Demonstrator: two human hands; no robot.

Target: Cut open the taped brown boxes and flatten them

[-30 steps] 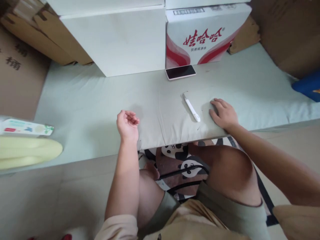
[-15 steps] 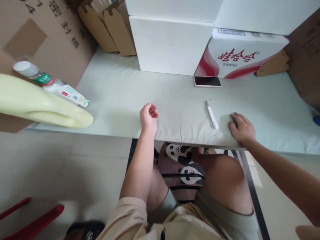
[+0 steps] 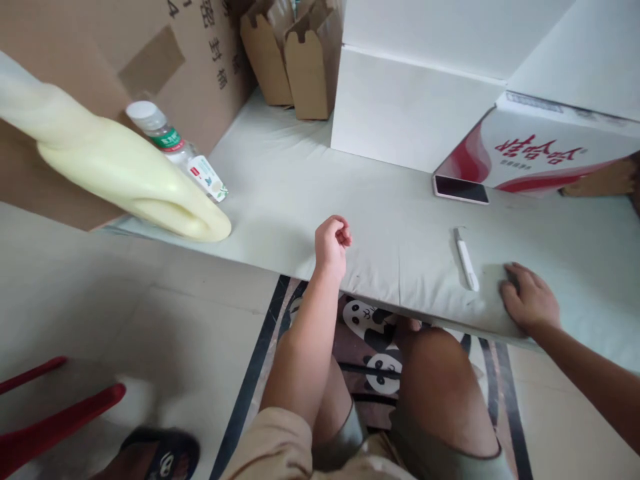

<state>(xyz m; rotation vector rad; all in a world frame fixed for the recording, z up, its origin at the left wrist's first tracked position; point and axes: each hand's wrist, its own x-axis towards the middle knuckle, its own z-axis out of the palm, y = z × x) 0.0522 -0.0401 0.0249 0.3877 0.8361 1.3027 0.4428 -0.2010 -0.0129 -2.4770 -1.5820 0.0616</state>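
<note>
My left hand (image 3: pixel 333 245) rests on its side on the pale green cloth of the table (image 3: pixel 280 193), near the front edge. Its fingers are curled in, and nothing shows inside them. Farther right, my right hand (image 3: pixel 531 298) lies palm down on the cloth with its fingers loosely spread, holding nothing. A white pen-like tool (image 3: pixel 467 261) with a thin hooked metal tip lies just left of my right hand, not touching it. Behind the tool, a phone (image 3: pixel 461 189) with a dark screen lies against the red and white box.
White boxes (image 3: pixel 410 107) and a red and white box (image 3: pixel 540 147) stand along the back. Two small cardboard boxes (image 3: pixel 307 77) are left of them. A clear bottle (image 3: pixel 173 143) and a pale yellow object (image 3: pixel 135 180) lean at the left, before a large carton (image 3: pixel 150 40).
The view has turned left, so the table and its objects appear farther right and tilted. Both hands keep nearly the same pose and place on the cloth.
</note>
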